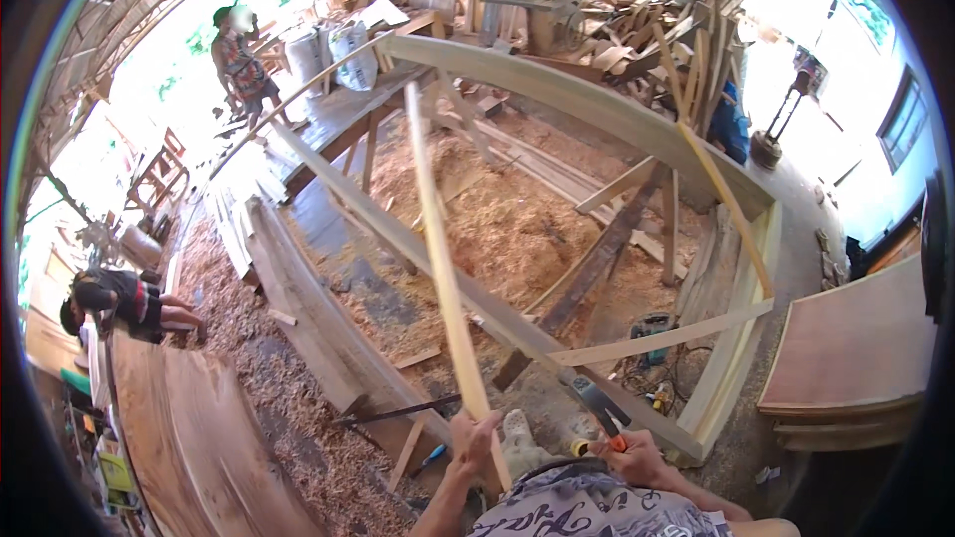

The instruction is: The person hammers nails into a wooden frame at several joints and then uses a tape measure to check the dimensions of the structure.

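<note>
By the timber frame [517, 327], the left hand [474, 438] is gripping a pale strip [445, 268], seemingly steadying it, the right hand [634, 459] clutching an orange-handled tool [599, 405].

Held in the left hand [476, 438]: a long, slender strip of pale yellowish wood [438, 249], straight and unbroken. Slants up and away to the left, near end protruding just below the grip, far end well out, crossing a long beam [507, 322] in view; contact unclear. Held by its orange handle in the right hand [637, 457]: a tool [595, 399], dark upper part angled up and left.
</note>
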{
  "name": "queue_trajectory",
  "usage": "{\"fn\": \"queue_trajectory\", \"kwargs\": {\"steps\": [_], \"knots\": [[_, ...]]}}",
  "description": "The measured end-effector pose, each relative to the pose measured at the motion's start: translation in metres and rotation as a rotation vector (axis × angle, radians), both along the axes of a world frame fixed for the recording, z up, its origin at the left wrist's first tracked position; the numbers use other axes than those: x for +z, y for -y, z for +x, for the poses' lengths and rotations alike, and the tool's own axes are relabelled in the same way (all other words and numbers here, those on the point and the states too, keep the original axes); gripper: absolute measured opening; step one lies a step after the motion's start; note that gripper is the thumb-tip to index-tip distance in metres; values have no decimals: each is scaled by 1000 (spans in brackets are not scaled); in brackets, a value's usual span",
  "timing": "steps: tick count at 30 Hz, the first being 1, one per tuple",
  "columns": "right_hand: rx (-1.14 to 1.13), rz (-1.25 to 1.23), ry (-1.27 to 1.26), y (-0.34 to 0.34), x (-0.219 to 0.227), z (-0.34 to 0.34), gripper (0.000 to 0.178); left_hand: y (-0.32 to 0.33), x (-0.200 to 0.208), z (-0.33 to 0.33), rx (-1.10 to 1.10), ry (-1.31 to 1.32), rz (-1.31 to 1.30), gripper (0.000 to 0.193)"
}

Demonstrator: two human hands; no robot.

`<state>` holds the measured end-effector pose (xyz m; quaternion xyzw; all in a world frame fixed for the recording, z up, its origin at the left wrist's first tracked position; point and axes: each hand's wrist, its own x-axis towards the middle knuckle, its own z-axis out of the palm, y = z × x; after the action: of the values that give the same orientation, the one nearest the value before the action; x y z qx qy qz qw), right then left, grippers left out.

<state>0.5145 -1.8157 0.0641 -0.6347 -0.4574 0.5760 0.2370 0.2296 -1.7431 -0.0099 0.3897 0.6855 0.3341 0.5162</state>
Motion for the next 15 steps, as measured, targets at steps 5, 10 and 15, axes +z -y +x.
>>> {"fn": "queue_trajectory", "kwargs": {"steps": [5, 10, 15], "knots": [[-162, 118, 29, 59, -11, 64, 34, 28, -7, 37, 134, -23, 161, 30], [-241, 165, 15, 143, -27, 165, 24, 51, -1, 131, 290, 246, 230, 27], [-448, 303, 113, 261, -39, 301, 15, 95, 51, 310, 266, 345, 233, 29]]}}
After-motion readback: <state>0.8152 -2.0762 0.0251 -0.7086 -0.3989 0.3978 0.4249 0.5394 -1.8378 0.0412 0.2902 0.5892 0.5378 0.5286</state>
